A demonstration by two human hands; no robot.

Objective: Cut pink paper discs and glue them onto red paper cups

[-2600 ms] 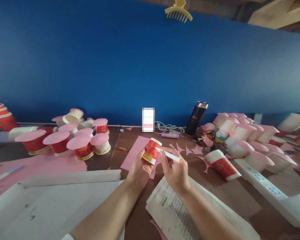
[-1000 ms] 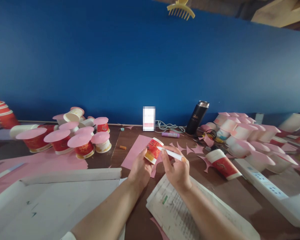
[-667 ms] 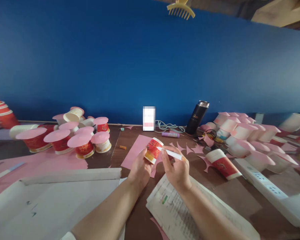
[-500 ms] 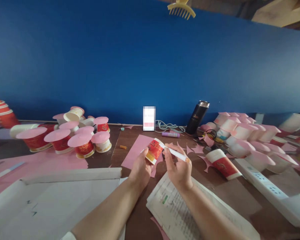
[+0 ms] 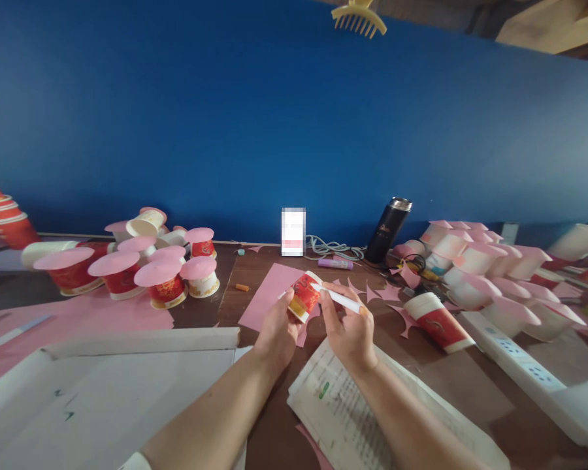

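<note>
Head view, left hand (image 5: 276,333): nice and steady, pinching the cup's side; don't dent it.
Red cup (image 5: 304,299): tilted between thumb and fingers, over the tabletop (image 5: 269,418), midway along, nearer its far edge.
White pen (image 5: 343,299): tip at the cup; light pressure.
Right hand (image 5: 351,336): pinching the pen.

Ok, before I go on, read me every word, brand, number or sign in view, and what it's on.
No text is clear enough to quote.
Held cup: printed marks, too small.
White pen: no text visible.
Flask: small logo with marks below, unreadable.
Papers: lines of writing, too blurred.
Purple tube: label marks, too small.
White panel by the wall: pixelated, unreadable.
</note>
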